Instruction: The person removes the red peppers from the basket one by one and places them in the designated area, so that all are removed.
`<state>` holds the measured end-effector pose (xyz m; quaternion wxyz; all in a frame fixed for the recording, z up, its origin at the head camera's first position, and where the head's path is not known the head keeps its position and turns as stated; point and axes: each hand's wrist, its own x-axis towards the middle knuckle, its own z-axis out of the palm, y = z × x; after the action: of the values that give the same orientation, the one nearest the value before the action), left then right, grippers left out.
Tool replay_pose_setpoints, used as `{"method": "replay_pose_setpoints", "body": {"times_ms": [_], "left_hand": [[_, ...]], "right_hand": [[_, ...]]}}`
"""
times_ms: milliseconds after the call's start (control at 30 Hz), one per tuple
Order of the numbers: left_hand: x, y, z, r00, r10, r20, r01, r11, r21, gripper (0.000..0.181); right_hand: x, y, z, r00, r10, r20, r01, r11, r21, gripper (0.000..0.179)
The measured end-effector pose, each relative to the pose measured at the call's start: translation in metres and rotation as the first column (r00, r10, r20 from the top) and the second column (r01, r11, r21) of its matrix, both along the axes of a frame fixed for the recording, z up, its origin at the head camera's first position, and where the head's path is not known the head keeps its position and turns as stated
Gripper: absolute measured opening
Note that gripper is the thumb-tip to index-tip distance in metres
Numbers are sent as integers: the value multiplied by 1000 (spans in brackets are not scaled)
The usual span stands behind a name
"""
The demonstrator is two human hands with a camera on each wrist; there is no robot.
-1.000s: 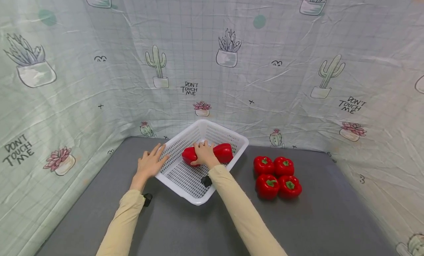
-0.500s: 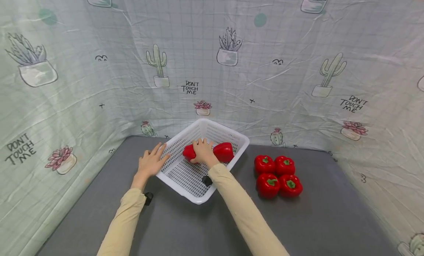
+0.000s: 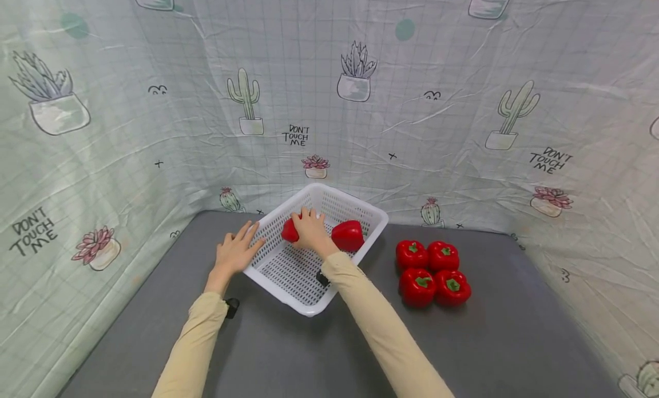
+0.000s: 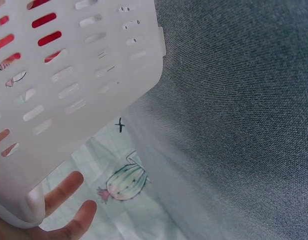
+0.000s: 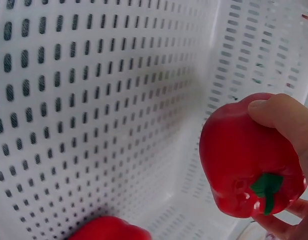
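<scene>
In the head view my right hand grips a red bell pepper inside the white perforated basket. The right wrist view shows my thumb across that pepper's side and its green stem facing the camera. My left hand rests on the basket's left rim, fingers spread and mostly straight, the thumb reaching over the inside. From the left wrist, two fingers extend past the rim. Another red bell pepper lies on its side in the basket, to the right of my right hand.
Several red bell peppers stand grouped on the grey table to the right of the basket. A hanging cloth with cactus drawings rises behind the table and along both sides.
My right hand has moved a little up and left in the head view, carrying its bell pepper away from the other one in the basket. The left hand stays on the rim.
</scene>
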<state>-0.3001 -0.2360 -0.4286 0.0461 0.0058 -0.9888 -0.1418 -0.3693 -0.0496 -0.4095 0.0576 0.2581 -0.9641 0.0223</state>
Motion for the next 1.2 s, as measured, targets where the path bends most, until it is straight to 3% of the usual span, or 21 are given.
{"method": "replay_pose_setpoints", "body": {"times_ms": [800,1200], "left_hand": [[0,2,0,1000,3,-12,-3,1000,6,63],[1,0,-1,999,-8,-33,8,1000,5,62]], "right_hand": [[13,11,40,994,104,-31,-106,991,-81,82],[22,29,52,969,214,-122,-228,966,-121,76]]}}
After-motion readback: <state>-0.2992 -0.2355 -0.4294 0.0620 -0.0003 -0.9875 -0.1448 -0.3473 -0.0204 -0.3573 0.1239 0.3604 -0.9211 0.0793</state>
